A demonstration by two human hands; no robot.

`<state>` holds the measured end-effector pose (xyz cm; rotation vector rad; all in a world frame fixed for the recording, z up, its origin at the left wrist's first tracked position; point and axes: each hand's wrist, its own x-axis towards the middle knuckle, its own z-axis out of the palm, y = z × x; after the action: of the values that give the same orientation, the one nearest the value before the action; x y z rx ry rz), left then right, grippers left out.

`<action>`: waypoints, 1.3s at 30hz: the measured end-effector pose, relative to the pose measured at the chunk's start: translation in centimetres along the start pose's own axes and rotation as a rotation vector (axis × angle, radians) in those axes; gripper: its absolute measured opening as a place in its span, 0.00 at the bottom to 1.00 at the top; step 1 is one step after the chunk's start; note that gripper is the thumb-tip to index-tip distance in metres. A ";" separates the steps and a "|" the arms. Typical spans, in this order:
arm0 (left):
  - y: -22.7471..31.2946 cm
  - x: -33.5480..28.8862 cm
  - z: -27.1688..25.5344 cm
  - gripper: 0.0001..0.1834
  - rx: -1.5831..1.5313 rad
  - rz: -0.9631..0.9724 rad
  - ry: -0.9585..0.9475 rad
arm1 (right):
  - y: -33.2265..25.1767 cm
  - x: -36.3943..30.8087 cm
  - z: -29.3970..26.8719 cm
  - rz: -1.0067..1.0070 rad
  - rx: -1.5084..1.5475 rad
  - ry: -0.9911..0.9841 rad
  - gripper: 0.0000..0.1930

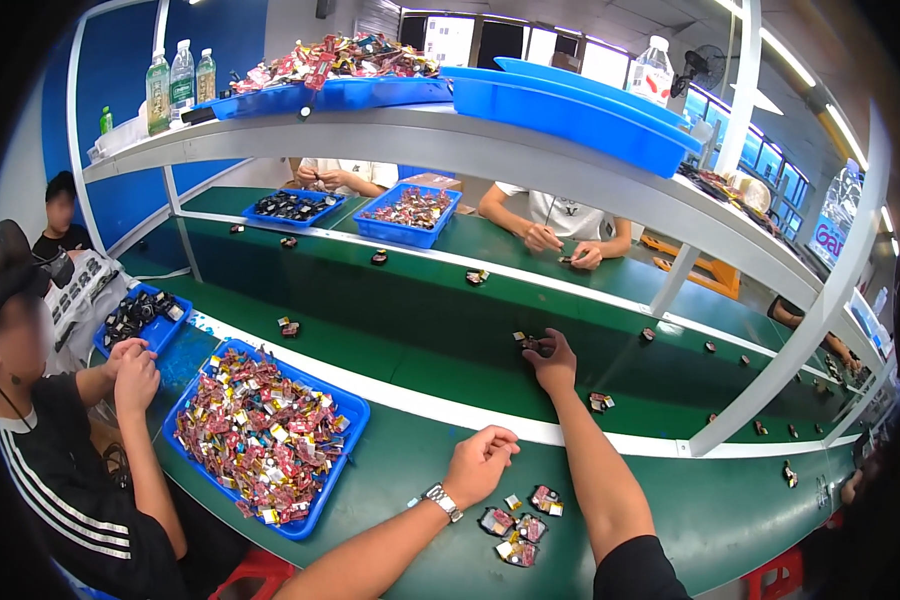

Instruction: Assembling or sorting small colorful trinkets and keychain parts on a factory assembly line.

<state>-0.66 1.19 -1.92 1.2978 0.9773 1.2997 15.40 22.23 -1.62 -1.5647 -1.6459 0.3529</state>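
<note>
Reaching over the green conveyor belt (430,345), my right hand (555,365) has thumb and fingers closed on a small circuit-board assembly (524,341) with a pale yellow-white part. My left hand (482,466), with a metal watch on its wrist, hovers over the near green work surface, fingers curled in; whatever they may hold is hidden. Beside it lies a loose group of several small red circuit boards (515,525) with white and yellow parts. A blue tray (362,410) to the left is heaped with similar red, white and yellow pieces.
Small assemblies are spread along the belt. A white shelf (390,130) crosses above, bearing blue trays (570,105) and bottles; its post (770,370) rises at right. A co-worker (70,440) sits close at left by a tray of black parts (140,318). Others work across the belt.
</note>
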 end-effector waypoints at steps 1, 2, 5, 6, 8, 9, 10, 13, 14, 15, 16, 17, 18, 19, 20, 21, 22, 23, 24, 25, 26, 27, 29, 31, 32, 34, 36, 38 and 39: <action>-0.1 0.1 -0.2 0.08 0.001 0.006 0.001 | 0.0 -1.0 -0.4 -0.035 0.139 -0.024 0.38; -0.2 0.1 -0.2 0.08 -0.014 -0.014 -0.002 | 0.1 -2.2 -1.0 -0.070 0.276 -0.044 0.38; -0.6 0.3 -1.2 0.08 -0.143 -0.052 -0.004 | -1.1 -7.1 -4.4 -0.129 0.445 -0.201 0.39; 0.1 0.6 -1.4 0.09 -0.140 -0.084 -0.033 | -1.4 -9.0 -6.0 -0.141 0.483 -0.256 0.39; 0.7 0.8 -2.1 0.14 -0.288 -0.225 -0.143 | -1.3 -11.9 -9.3 -0.164 0.510 -0.414 0.40; 1.0 0.7 -2.6 0.16 -0.351 -0.300 -0.207 | -2.7 -13.5 -11.1 -0.181 0.489 -0.467 0.40; 2.2 0.4 -2.4 0.20 -0.418 -0.386 -0.275 | -3.3 -14.8 -12.6 -0.201 0.456 -0.512 0.41; 2.7 -0.1 -1.2 0.20 -0.411 -0.464 -0.486 | -3.7 -16.9 -14.6 -0.296 0.411 -0.595 0.41; 2.2 -0.1 -1.4 0.20 -0.411 -0.466 -0.597 | -4.0 -17.2 -15.1 -0.370 0.364 -0.587 0.40; 1.9 -0.1 -1.3 0.20 -0.394 -0.471 -0.608 | -4.5 -17.3 -15.6 -0.445 0.314 -0.573 0.39; 1.7 -0.1 -1.2 0.19 -0.371 -0.450 -0.590 | -4.4 -17.5 -15.6 -0.443 0.322 -0.556 0.39; 1.6 -0.2 -1.1 0.19 -0.349 -0.428 -0.572 | -4.3 -17.7 -15.5 -0.466 0.311 -0.533 0.38; 2.0 -0.3 -1.1 0.18 -0.382 -0.438 -0.539 | -4.1 -17.8 -15.3 -0.491 0.300 -0.509 0.37; 2.4 -0.4 -0.8 0.18 -0.367 -0.438 -0.546 | -3.7 -18.3 -15.0 -0.535 0.299 -0.425 0.32; 2.8 -0.7 -0.5 0.19 -0.359 -0.406 -0.461 | -3.6 -18.6 -14.8 -0.572 0.265 -0.398 0.30; 3.1 -1.1 -0.3 0.21 -0.357 -0.375 -0.372 | -3.6 -19.0 -14.8 -0.606 0.230 -0.377 0.28; 2.8 -1.0 -0.5 0.24 -0.350 -0.377 -0.384 | -4.0 -19.3 -14.7 -0.629 0.240 -0.354 0.23; 2.8 -1.0 -0.5 0.24 -0.347 -0.382 -0.383 | -4.1 -19.3 -14.5 -0.626 0.245 -0.352 0.23; 2.8 -1.1 -0.4 0.23 -0.345 -0.374 -0.374 | -4.2 -19.3 -14.5 -0.684 0.150 -0.306 0.21; 2.8 -1.1 -0.2 0.23 -0.344 -0.368 -0.363 | -4.1 -19.2 -14.5 -0.740 0.054 -0.262 0.20; 2.7 -1.0 0.0 0.23 -0.345 -0.376 -0.364 | -4.0 -19.0 -14.6 -0.742 0.077 -0.248 0.16; 2.8 -0.9 0.0 0.22 -0.315 -0.352 -0.373 | -3.9 -18.8 -14.5 -0.719 0.091 -0.249 0.14; 2.7 -1.0 0.1 0.21 -0.286 -0.336 -0.379 | -3.9 -18.8 -14.4 -0.684 0.108 -0.264 0.12; 2.6 -0.9 0.3 0.18 -0.254 -0.339 -0.372 | -3.9 -18.9 -14.2 -0.664 0.121 -0.287 0.11; 2.5 -0.9 0.3 0.18 -0.254 -0.341 -0.370 | -3.9 -19.0 -14.0 -0.645 0.129 -0.306 0.10; 2.1 -0.9 0.1 0.17 -0.230 -0.330 -0.388 | -3.9 -19.1 -13.5 -0.644 0.135 -0.319 0.09; 2.2 -0.9 0.2 0.18 -0.234 -0.318 -0.382 | -3.9 -19.2 -13.2 -0.642 0.138 -0.330 0.09; 2.3 -1.0 0.2 0.18 -0.239 -0.305 -0.379 | -3.8 -19.3 -13.0 -0.619 0.168 -0.324 0.07; 2.3 -0.9 0.2 0.19 -0.238 -0.311 -0.389 | -3.8 -19.3 -13.0 -0.617 0.168 -0.324 0.07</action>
<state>-0.81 -0.12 0.21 1.1081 0.6920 0.8548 19.89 -0.62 2.22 -0.8412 -2.1851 0.4093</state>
